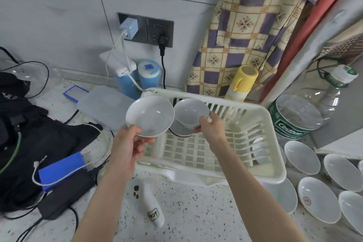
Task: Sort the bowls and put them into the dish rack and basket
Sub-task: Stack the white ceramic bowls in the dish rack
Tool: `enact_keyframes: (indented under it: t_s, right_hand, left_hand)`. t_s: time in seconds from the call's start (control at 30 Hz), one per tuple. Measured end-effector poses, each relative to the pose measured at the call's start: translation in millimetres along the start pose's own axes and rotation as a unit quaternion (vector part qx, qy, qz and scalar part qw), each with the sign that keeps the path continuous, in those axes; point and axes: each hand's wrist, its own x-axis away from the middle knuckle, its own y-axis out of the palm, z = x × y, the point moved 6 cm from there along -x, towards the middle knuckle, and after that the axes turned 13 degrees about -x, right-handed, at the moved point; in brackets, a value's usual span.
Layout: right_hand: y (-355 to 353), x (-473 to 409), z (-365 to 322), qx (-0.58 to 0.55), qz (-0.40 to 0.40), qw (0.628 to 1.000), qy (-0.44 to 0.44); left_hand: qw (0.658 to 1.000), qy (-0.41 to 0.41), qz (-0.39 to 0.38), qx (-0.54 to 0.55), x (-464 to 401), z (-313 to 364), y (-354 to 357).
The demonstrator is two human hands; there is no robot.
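Observation:
My left hand grips a wide shallow white bowl by its near rim, held above the left edge of the cream plastic dish rack. My right hand pinches a smaller, deeper white bowl over the rack's back left corner. Just under that bowl a white dish lies inside the rack. Several more white bowls stand on the counter to the right of the rack.
A black bag, a blue power bank and cables crowd the counter at left. A clear lidded box and blue canisters stand behind. A large clear water bottle and a yellow spray can are at right. A white remote lies in front.

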Motion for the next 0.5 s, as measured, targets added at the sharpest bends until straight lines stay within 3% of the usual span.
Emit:
enact_keyframes:
  t_s: [0.3, 0.5]
  right_hand:
    - [9.1, -13.4, 12.5, 0.070, -0.019, 0.997, 0.033]
    - [14.8, -13.8, 19.4, 0.079, -0.029, 0.995, 0.044]
  left_hand:
    - [1.000, 0.019, -0.017, -0.005, -10.4, 1.1, 1.1]
    - [0.998, -0.026, -0.048, 0.027, -14.8, -2.6, -0.2]
